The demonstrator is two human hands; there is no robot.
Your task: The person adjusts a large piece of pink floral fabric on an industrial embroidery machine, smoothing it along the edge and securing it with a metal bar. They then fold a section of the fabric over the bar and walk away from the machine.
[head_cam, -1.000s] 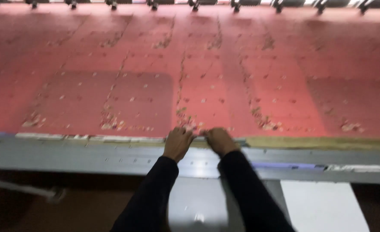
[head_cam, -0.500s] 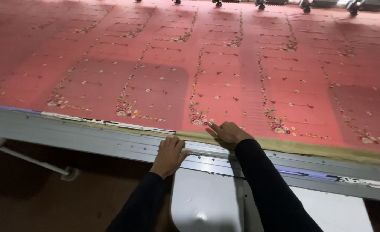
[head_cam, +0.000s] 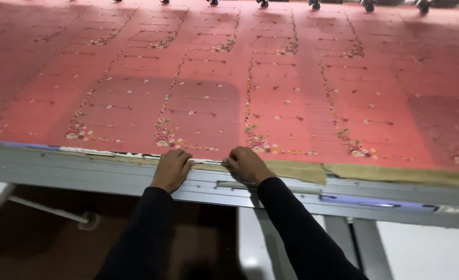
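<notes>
A wide red fabric (head_cam: pixel 271 88) with rows of small embroidered flowers lies stretched flat across a big machine bed. Its near edge runs along a grey metal rail (head_cam: pixel 84 173), with a tan backing layer (head_cam: pixel 395 173) showing at the right. My left hand (head_cam: pixel 171 168) rests on the rail with its fingertips curled down on the fabric's edge. My right hand (head_cam: pixel 246 165) is a short way to its right, fingers bent and pinching the same edge at a thin pale strip (head_cam: pixel 207 162) that runs between the two hands. Both sleeves are black.
A row of dark machine heads (head_cam: pixel 312 4) lines the far edge of the fabric. Below the rail are a white panel (head_cam: pixel 426 254), a grey upright (head_cam: pixel 343 233), a thin white bar (head_cam: pixel 48 210) and a brown floor (head_cam: pixel 43 249).
My left hand has come up from the lower rail to the fabric's edge. My right hand stays at the edge, and the view has moved slightly.
</notes>
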